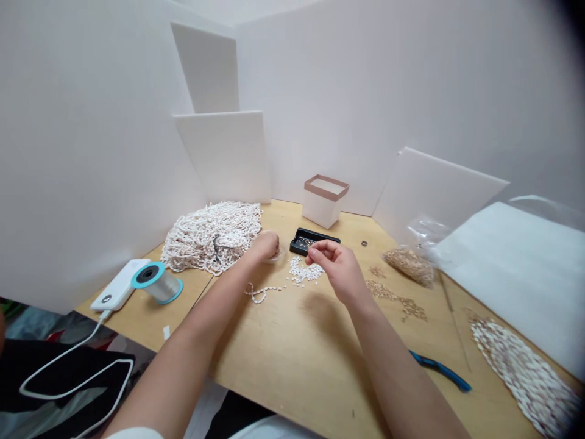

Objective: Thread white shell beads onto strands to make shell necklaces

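Beaded strand (pixel 258 297) on surface (pixel 278 347), six o'clock of left hand (pixel 266 246), the nearer; long axis nine-to-three | left grip curled at clear dish (pixel 276 260); whether closed, I can't tell | white beads (pixel 302 272) | right hand (pixel 339 269) three o'clock of them; pinched closed, nothing visible

Beneath my fingers (pixel 321 246) the table (pixel 283 366) looks like pale wood, smooth with a faint sheen, and near them I have hard-looking white beads (pixel 302 274), a dark plastic tray (pixel 329 238) and a clear plastic dish (pixel 276 260). The power bank (pixel 119 286) is smooth white plastic, the spool (pixel 158 283) has blue plastic flanges around glossy, translucent line, and my heap of bead strands (pixel 210 235) looks rough and knobbly. The gold-toned pieces (pixel 384 291) glint like metal, the bag (pixel 428 235) is shiny, crinkled clear plastic, and the white panels (pixel 223 155) are smooth and matt.
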Demonstrator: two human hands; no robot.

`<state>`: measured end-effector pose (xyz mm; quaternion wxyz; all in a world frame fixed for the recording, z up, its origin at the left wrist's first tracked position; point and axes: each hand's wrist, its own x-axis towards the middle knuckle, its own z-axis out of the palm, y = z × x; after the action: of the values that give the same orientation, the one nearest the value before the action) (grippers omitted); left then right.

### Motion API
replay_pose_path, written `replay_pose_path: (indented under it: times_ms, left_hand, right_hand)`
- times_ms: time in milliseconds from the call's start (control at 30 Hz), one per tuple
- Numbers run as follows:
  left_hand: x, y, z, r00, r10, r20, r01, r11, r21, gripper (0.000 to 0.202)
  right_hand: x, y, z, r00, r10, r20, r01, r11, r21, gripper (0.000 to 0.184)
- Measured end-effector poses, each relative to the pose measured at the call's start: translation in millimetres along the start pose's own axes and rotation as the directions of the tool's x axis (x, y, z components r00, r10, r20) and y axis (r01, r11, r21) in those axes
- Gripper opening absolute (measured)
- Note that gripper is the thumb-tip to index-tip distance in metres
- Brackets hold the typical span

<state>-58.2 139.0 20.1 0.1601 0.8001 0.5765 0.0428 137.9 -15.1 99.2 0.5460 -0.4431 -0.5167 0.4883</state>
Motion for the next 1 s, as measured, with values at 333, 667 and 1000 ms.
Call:
replay_pose_path:
  times_ms: [333, 667, 1000]
  left_hand:
    - [-1.4, 1.4, -0.6, 0.999, -0.029, 0.046, 0.019, 0.981, 0.195, 0.025]
    - [-4.5, 11.3, -3.7, 0.999, 0.029, 0.02, -0.032, 0.987, 0.16, 0.028]
    - [-9.6, 4.1, -13.2, 0.994, -0.014, -0.108, 0.022, 0.997, 0.077, 0.02]
  right_hand:
    - [2.4, 6.6, 2.5, 1.0, 0.007, 0.01, -0.007, 1.0, 0.017, 0.029]
    - [-0.4, 2.4, 5.6, 1.0, 0.012, 0.015, -0.012, 1.0, 0.011, 0.026]
    - [1.7, 10.4, 4.4, 1.0, 0.005, -0.001, -0.004, 1.0, 0.017, 0.026]
